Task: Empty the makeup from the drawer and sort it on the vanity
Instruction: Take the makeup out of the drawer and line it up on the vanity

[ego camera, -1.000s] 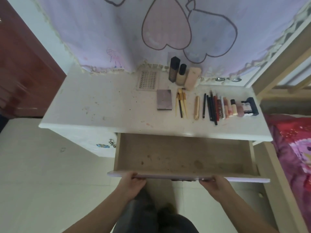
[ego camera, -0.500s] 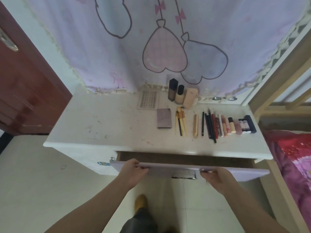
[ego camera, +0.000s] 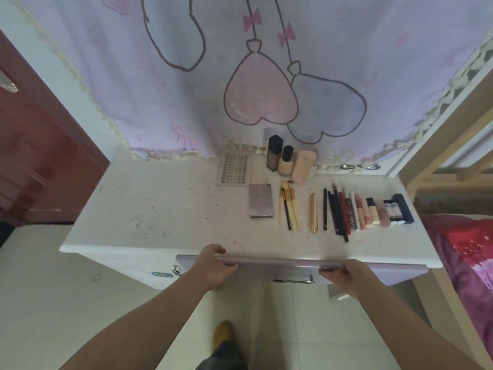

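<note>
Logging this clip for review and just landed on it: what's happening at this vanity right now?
A person stands at the vanity with both hands on the top edge of the lilac drawer front, left hand near its left end, right hand right of the handle. The drawer looks nearly or fully closed. The makeup is already laid out on top: a palette, brushes, a gold tube, a row of pencils and lip products, with bottles standing behind.

The lilac-fronted drawer (ego camera: 373, 272) is seen pushed almost flush under the front edge of the white vanity (ego camera: 165, 209), its inside hidden. On the right half of the top, makeup is laid out by kind: three bottles (ego camera: 286, 161) at the back, a mauve palette (ego camera: 261, 200), brushes (ego camera: 288, 206), a gold tube (ego camera: 313, 212), then pencils (ego camera: 336, 212) and lip tubes (ego camera: 369, 212) side by side.
</note>
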{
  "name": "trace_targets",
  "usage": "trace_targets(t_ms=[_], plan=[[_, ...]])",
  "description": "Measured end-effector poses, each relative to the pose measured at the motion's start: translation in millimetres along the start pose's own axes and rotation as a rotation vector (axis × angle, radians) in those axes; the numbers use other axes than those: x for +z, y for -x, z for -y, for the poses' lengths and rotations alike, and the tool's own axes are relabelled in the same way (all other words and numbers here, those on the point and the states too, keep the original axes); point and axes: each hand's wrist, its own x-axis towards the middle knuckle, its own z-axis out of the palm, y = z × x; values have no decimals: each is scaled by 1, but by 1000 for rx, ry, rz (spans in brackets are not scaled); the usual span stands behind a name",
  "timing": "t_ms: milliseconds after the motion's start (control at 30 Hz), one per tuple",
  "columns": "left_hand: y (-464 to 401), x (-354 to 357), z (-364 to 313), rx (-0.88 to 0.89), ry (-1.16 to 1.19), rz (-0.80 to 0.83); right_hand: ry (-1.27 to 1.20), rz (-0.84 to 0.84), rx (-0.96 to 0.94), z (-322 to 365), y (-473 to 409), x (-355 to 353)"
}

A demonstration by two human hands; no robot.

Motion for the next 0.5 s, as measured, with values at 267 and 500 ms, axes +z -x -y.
trace_targets(t_ms=[267,500], plan=[[33,15,5,14,-881,-65,1358,164,-175,15,40,-9],[87,107,-22,611,-1558,79,2077,119,-883,34,123,73]])
